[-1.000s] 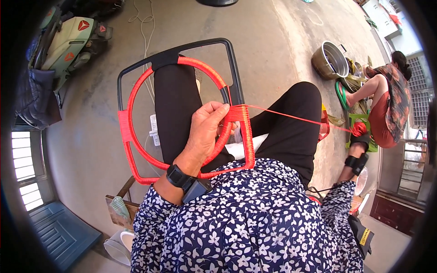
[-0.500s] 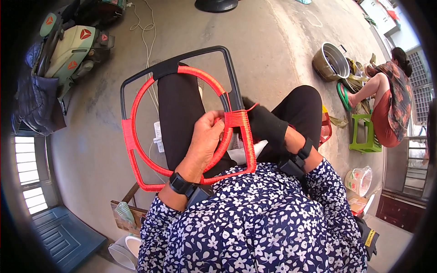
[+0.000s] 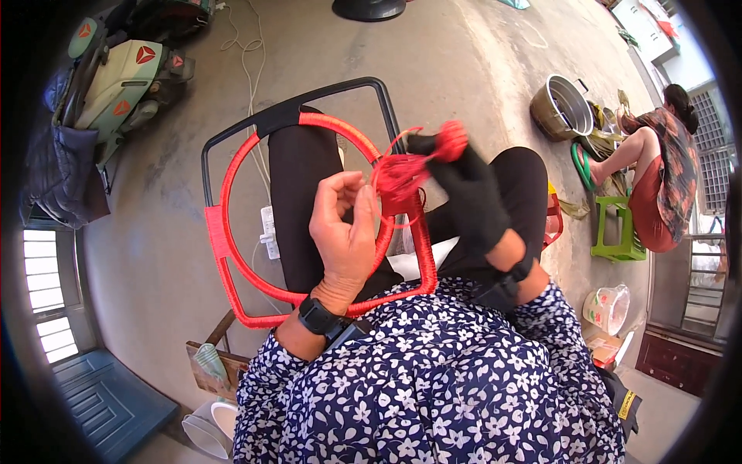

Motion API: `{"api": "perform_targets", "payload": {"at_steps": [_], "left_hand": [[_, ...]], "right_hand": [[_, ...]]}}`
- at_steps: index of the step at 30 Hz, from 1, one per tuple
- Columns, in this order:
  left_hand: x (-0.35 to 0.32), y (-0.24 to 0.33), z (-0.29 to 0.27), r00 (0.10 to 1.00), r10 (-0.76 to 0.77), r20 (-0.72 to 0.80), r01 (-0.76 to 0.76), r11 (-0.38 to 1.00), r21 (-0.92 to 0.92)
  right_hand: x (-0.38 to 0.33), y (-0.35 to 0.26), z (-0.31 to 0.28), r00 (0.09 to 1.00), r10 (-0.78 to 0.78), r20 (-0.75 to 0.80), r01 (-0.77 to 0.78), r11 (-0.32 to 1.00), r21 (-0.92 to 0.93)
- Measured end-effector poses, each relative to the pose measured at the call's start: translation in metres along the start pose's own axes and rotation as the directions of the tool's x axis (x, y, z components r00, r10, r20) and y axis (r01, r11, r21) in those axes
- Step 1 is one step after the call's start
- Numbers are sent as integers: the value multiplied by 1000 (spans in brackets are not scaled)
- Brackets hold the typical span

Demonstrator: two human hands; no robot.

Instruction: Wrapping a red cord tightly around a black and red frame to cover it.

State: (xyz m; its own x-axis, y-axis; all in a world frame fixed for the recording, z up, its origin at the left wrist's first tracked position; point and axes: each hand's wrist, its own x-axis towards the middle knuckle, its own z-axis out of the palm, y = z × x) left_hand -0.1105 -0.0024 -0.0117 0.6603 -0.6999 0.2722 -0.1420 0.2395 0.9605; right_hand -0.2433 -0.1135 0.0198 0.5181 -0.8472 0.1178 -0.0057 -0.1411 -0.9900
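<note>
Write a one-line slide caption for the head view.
Left hand steadies a red-wrapped frame while the gloved right hand pulls red cord on the lap.

One head-worn fisheye looks steeply down, close over the lap and concrete floor (image 3: 479, 69).

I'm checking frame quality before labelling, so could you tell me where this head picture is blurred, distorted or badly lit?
Head view: the gloved right hand and its red cord bundle are motion-blurred; the bare left hand is sharp; the frame edges bow from fisheye distortion; daylight is even, with a black vignette at the rim.
</note>
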Motion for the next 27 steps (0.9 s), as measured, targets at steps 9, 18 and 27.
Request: {"api": "perform_targets", "payload": {"at_steps": [9,18,27], "left_hand": [[-2,-5,-4,727,-597,340,675,713,-192],[-4,-8,-2,693,-627,355,716,657,-236],[0,-3,2,724,-600,340,690,645,-329]], "right_hand": [[-17,68,-233,898,-2,-439,-196,892,-406],[-47,60,-171,903,226,-365,-119,949,294],[-16,43,-47,728,491,479,-631,752,189]]}}
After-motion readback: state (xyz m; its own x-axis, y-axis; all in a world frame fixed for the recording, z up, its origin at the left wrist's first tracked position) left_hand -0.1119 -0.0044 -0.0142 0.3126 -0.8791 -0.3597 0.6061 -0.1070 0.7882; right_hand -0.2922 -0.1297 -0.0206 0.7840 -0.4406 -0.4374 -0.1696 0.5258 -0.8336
